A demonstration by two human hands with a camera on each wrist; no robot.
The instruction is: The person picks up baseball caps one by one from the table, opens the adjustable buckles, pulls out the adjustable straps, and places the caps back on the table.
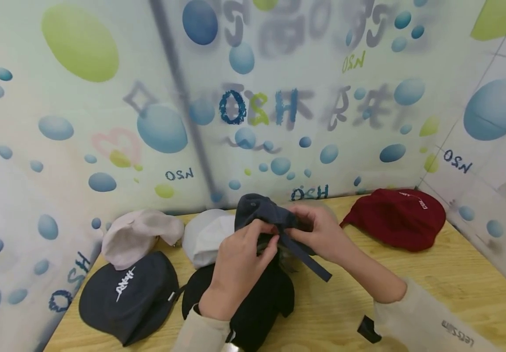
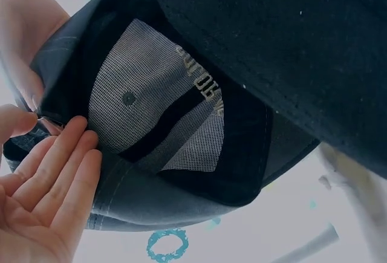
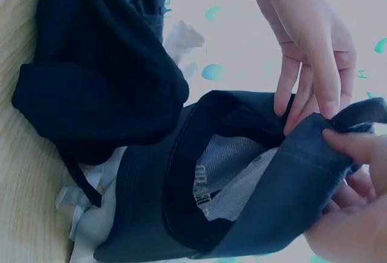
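Note:
A dark blue baseball cap (image 1: 257,210) is held up over the table by both hands, with its mesh-lined inside (image 2: 151,94) showing in the left wrist view. My left hand (image 1: 242,261) pinches the cap's back strap between thumb and fingertips. Close beside it, my right hand (image 1: 323,232) grips the cap's back edge near the same strap. The strap's loose end (image 1: 307,261) dangles down to the right. Under the left forearm lies a black cap (image 1: 263,303). Pale embroidered letters (image 2: 199,78) show inside the held cap.
On the wooden table (image 1: 332,313) are a dark cap with white lettering (image 1: 125,298), a pale pinkish cap (image 1: 138,234) and a white cap (image 1: 209,234) at left. A dark red cap (image 1: 398,220) lies at right. A patterned wall covering (image 1: 253,161) rises behind the table.

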